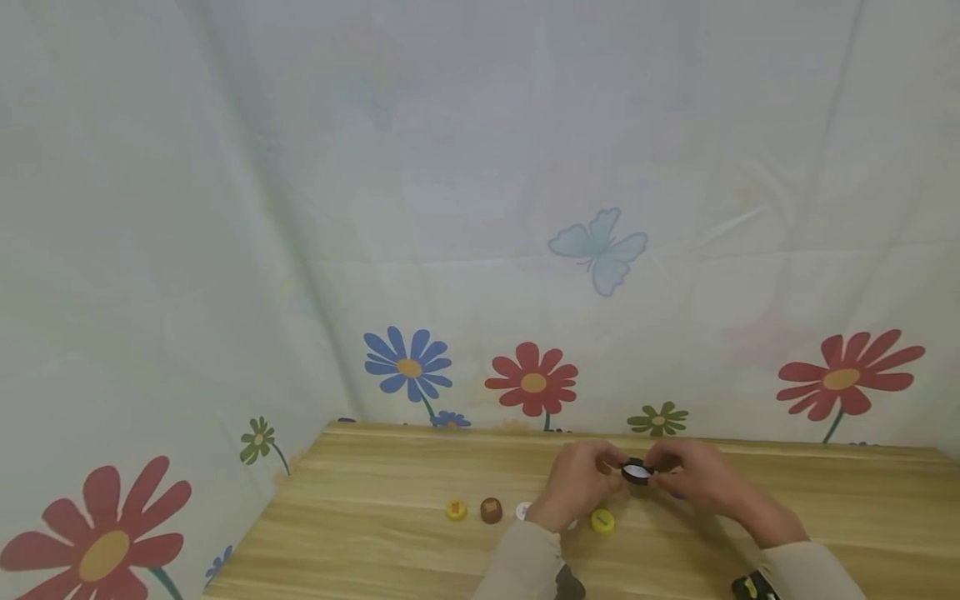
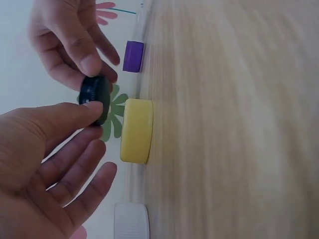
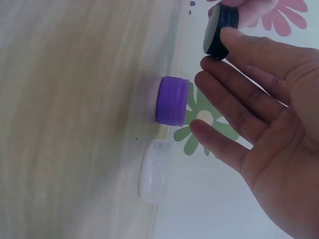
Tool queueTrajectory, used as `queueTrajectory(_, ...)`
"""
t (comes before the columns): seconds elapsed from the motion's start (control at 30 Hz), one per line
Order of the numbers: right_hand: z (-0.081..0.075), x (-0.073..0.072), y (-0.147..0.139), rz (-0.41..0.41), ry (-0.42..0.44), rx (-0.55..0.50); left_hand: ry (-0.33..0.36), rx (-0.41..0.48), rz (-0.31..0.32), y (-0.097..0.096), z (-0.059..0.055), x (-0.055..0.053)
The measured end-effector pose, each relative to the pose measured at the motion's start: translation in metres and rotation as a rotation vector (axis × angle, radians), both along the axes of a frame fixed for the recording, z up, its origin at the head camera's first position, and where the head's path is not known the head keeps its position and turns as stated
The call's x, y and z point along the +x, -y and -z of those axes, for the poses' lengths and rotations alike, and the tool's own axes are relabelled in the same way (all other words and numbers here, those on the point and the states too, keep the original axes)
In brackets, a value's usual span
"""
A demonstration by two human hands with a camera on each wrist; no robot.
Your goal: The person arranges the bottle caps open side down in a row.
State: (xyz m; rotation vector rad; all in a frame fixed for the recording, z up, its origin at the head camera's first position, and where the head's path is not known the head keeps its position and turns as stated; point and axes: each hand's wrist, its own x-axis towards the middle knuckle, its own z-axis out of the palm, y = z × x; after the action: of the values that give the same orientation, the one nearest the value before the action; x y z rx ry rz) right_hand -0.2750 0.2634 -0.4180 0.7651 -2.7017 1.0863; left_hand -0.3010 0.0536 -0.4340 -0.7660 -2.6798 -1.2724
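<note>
Both hands hold one black bottle cap [image 1: 637,472] above the wooden table, its pale inside showing in the head view. The left hand [image 1: 579,483] pinches one side of its rim between thumb and fingertip, the other fingers spread loosely. On the opposite side, the right hand [image 1: 696,477] grips the cap between thumb and index finger. Below them stand a yellow cap [image 2: 137,130] and a purple cap [image 3: 172,101], the purple one mostly hidden by the right hand in the head view. A white cap [image 1: 522,510] is partly covered by the left wrist.
To the left along the row lie a brown cap [image 1: 491,510] and an orange-yellow cap [image 1: 456,509]. Near the purple cap, a clear ridged cap [image 3: 153,171] shows in the right wrist view. A flower-printed curtain [image 1: 465,208] hangs behind the table [image 1: 360,517].
</note>
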Motion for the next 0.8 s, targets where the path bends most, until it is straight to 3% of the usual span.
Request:
queueTrajectory(0.27, -0.0077, 0.0034, 0.0001, 0.020, -0.003, 0.019, -0.082, 0.025, -0.018, 0.0001, -0.0016, 0.0005)
queueTrajectory(0.8, -0.0098, 0.0059, 0.0033, 0.046, -0.019, -0.033, -0.141, 0.077, -0.016, 0.0029, -0.0054, 0.0037)
